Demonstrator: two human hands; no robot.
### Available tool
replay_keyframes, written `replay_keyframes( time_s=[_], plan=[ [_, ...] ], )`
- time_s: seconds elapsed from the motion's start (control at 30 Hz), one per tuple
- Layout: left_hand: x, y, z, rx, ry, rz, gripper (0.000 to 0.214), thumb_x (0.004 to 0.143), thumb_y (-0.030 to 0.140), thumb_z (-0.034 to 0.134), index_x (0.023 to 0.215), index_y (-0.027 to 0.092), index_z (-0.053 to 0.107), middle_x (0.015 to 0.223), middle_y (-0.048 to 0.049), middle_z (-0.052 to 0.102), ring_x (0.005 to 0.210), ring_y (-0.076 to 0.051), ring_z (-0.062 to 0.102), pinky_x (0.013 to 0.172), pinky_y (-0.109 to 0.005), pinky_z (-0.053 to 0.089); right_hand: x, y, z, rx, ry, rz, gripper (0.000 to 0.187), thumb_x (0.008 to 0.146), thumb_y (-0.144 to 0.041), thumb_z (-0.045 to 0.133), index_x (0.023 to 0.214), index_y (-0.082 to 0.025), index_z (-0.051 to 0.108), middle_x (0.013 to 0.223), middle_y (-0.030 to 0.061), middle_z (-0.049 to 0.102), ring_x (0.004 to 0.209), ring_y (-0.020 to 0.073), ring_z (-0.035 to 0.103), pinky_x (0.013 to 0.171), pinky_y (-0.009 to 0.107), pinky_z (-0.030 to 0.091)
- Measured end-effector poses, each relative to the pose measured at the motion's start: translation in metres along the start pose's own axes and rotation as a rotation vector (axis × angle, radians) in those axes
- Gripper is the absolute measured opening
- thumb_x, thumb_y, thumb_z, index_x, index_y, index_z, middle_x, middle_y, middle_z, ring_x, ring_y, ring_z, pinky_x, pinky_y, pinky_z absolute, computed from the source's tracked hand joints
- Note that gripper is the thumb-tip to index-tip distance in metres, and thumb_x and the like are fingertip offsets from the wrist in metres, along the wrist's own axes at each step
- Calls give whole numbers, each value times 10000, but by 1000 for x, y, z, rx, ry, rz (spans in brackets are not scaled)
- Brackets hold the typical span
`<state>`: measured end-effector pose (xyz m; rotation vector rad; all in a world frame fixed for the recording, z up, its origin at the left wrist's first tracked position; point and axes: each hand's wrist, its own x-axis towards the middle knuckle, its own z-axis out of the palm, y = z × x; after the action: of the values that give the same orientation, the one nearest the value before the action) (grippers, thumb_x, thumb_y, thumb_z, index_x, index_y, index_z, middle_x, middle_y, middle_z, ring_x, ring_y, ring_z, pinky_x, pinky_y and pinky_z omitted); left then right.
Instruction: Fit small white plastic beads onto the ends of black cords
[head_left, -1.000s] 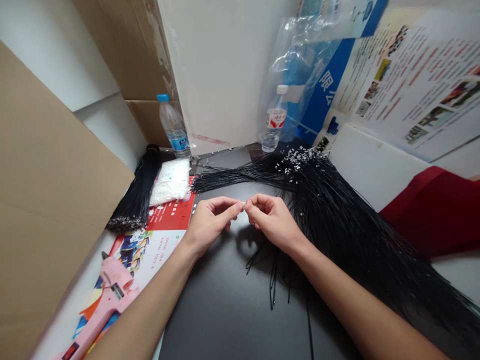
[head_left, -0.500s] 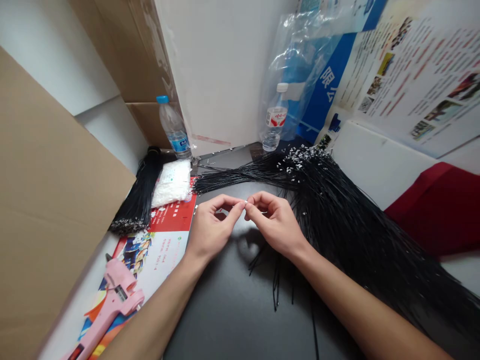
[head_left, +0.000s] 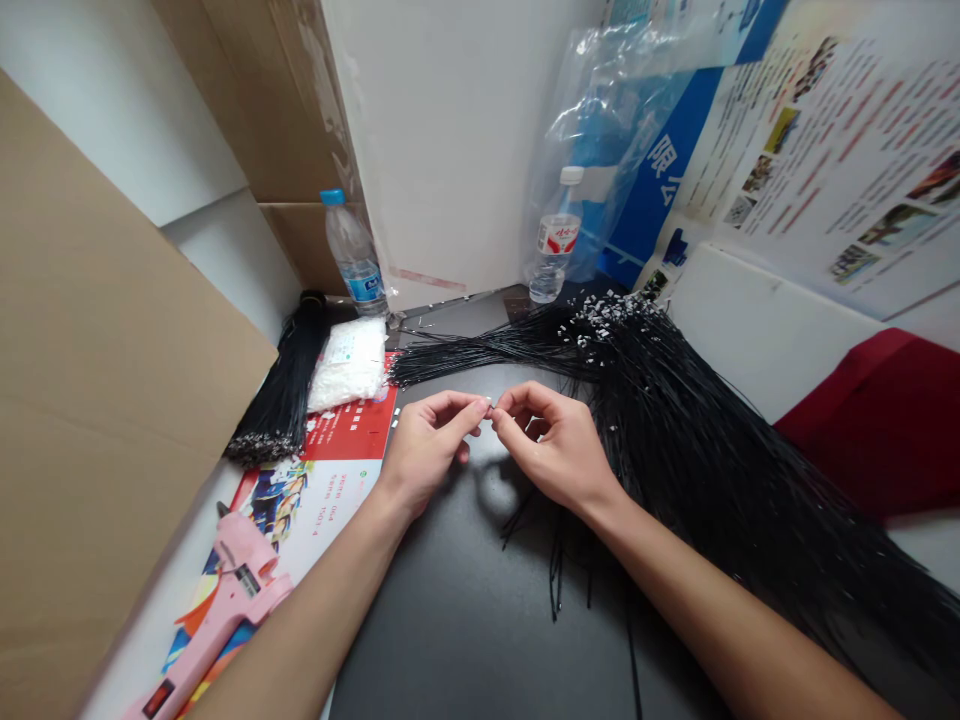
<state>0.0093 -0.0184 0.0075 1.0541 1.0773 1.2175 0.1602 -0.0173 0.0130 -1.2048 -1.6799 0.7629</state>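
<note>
Over desk (head_left: pixel 465 630), hands (head_left: pixel 429 445) pinching poss. wire tip (head_left: pixel 490 410), poster (head_left: pixel 679 125) w/ "限公"

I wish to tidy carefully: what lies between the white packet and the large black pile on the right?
The head view shows a bundle of black strands stretching from beside the white packet to the large black pile.

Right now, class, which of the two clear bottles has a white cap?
The bottle farther right, with red on its label; the bottle farther left has a blue cap.
</note>
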Motion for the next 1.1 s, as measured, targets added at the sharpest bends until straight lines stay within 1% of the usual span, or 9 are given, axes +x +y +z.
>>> replay_keyframes(
  time_s=[0.23,0.57,0.77,0.87,1.1],
  plan=[
    [-2,-2,2,12,-4,1,277,686,403,818,750,142,751,695,-23,664,570,-87,489,429,-172,398,-1,0,-1,36,-43,47,126,799,-261,582,720,-165,603,628,-12,593,553,88,524,478,177,376],
    [-2,-2,3,61,-28,28,246,720,377,791,754,139,741,670,-22,670,585,-102,555,452,-179,461,0,4,-1,52,-73,5,114,802,-239,566,722,-165,601,625,-16,611,548,84,535,484,170,382],
    [-3,-4,1,106,-37,48,238,744,377,767,761,142,733,710,-34,692,641,-130,604,497,-208,516,-1,5,-1,45,-92,13,117,812,-247,570,735,-166,606,636,-12,618,553,88,539,470,173,379],
    [-3,-2,1,134,-32,34,235,739,377,764,752,145,733,736,-45,704,677,-149,627,519,-226,534,-1,6,-1,38,-110,33,120,820,-256,574,744,-170,609,643,-8,617,556,94,547,467,178,385],
    [-1,0,-3,120,-61,-10,285,721,421,771,787,145,742,792,-70,708,753,-179,641,507,-228,521,1,7,1,75,-127,89,131,826,-287,585,770,-170,607,699,11,632,595,107,566,480,187,426]
  ],
)
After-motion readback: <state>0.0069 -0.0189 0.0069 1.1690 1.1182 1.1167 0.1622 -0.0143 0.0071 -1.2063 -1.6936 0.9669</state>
